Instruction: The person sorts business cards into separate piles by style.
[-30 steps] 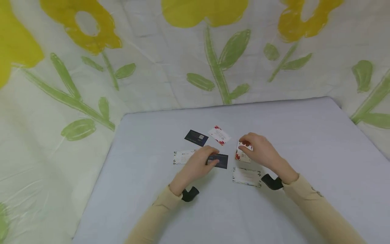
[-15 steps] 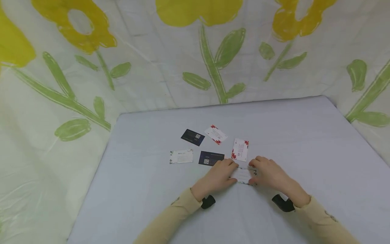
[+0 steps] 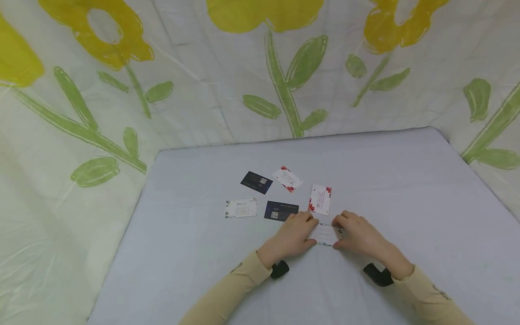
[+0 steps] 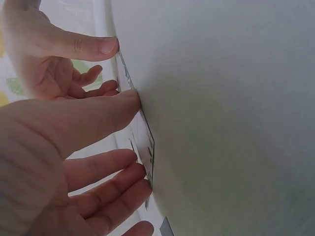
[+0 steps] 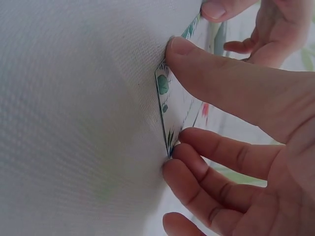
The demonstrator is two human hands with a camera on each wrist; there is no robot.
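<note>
We pinch the leaf-edged card by its short ends with left hand and right hand, low on the surface; lifting evenly should avoid bending it.

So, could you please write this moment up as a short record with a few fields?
Surface: pale blue table, flower-printed sheet behind it
Left hand: pinches the left end of a white leaf-edged card
Right hand: pinches the right end of the same card
Card state: flat on or barely off the table; cannot tell
Other cards: two dark cards, two red-flowered cards, another white card, all lying untouched
</note>
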